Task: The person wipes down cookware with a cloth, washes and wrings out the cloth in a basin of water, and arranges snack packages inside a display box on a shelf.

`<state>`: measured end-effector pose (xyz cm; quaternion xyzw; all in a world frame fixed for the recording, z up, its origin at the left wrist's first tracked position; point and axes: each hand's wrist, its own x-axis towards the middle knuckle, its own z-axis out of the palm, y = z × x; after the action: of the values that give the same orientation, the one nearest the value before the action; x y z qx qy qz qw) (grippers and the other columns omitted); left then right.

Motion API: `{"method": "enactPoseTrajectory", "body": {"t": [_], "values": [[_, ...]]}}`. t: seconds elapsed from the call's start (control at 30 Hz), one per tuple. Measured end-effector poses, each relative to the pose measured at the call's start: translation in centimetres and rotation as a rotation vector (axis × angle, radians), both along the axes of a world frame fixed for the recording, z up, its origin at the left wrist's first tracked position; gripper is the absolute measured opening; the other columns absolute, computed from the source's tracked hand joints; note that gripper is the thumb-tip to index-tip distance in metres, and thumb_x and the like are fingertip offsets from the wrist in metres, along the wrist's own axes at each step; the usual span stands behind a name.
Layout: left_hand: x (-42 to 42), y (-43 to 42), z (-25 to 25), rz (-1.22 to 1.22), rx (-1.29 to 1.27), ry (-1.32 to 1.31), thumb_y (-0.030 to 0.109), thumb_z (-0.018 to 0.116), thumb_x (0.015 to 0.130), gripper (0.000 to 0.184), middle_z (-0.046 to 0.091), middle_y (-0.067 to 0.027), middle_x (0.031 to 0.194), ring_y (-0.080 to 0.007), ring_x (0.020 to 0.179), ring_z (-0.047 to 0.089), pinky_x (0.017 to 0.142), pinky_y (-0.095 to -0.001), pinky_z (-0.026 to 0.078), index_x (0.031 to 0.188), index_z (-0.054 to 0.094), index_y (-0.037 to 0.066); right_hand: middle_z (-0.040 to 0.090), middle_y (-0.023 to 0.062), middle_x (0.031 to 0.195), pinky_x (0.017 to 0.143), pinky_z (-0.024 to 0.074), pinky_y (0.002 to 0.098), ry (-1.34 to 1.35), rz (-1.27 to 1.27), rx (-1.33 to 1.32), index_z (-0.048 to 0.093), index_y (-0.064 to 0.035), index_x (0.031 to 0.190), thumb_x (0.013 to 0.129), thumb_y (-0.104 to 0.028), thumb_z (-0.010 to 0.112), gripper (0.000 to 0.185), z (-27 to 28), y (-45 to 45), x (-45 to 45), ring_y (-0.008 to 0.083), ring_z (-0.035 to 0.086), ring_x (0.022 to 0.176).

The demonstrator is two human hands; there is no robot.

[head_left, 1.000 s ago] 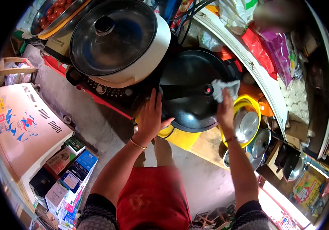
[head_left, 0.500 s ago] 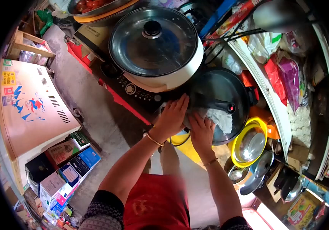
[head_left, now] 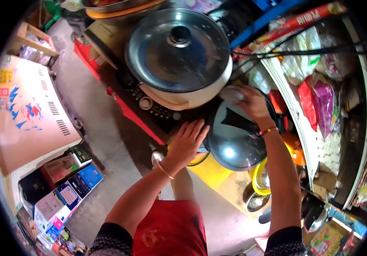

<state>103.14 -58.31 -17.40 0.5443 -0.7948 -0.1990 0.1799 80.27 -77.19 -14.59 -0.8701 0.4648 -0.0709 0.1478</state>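
A dark round lid [head_left: 234, 145] with a black handle lies below and right of the white electric pot [head_left: 209, 91]. My right hand [head_left: 254, 104] presses a pale grey cloth [head_left: 231, 94] against the lid's upper edge. Its wrist and forearm cover part of the lid's right side. My left hand [head_left: 187, 143] rests at the left edge of the lid, fingers extended, holding nothing that I can see. A clear glass lid with a black knob [head_left: 180, 36] covers the white pot.
A control panel with a knob [head_left: 146, 103] borders the pot. Right of the lid are a yellow basin [head_left: 258, 177], an orange object [head_left: 294, 149] and a white shelf edge [head_left: 292, 115]. Black cables [head_left: 307, 53] cross at upper right. Boxes [head_left: 68, 194] stand at lower left.
My right hand has moved with the cloth from the lid's lower left to its upper edge. My left hand has shifted slightly down and left. The view has also shifted.
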Motion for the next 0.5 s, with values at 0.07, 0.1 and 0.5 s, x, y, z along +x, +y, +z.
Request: {"method": "enactPoseTrajectory", "body": {"t": [0.07, 0.1, 0.5], "values": [[0.1, -0.7, 0.4, -0.024, -0.099, 0.109, 0.035, 0.079, 0.063, 0.085, 0.040, -0.0186, 0.134, -0.0311, 0.122, 0.041, 0.104, -0.0445, 0.032, 0.131, 0.041, 0.001, 0.060, 0.0146, 0.114, 0.093, 0.0443, 0.0404, 0.006, -0.178, -0.111, 0.059, -0.0113, 0.117, 0.071, -0.009, 0.059, 0.046, -0.9, 0.0, -2.7, 0.0339, 0.055, 0.108], [0.7, -1.1, 1.7, -0.046, -0.141, 0.203, 0.028, 0.078, 0.067, 0.079, 0.041, -0.0191, 0.133, -0.0328, 0.120, 0.042, 0.104, -0.0450, 0.032, 0.131, 0.041, 0.001, 0.059, 0.0174, 0.115, 0.093, 0.0444, 0.0407, -0.030, -0.286, -0.029, 0.059, -0.0087, 0.117, 0.071, -0.008, 0.057, 0.046, -0.7, 0.2, -3.7, 0.0358, 0.055, 0.106], [17.8, -10.2, 2.9, 0.845, 0.029, 0.903, 0.021, 0.059, 0.091, 0.031, 0.062, -0.0105, 0.072, -0.0168, 0.068, 0.059, 0.063, -0.0281, 0.047, 0.112, 0.058, -0.002, 0.048, 0.0246, 0.130, 0.100, 0.0359, 0.0445, -0.261, -0.083, -0.283, 0.050, -0.0043, 0.127, 0.082, -0.012, 0.057, 0.046, 3.7, -4.8, 16.0, 0.0416, 0.047, 0.116]]}}
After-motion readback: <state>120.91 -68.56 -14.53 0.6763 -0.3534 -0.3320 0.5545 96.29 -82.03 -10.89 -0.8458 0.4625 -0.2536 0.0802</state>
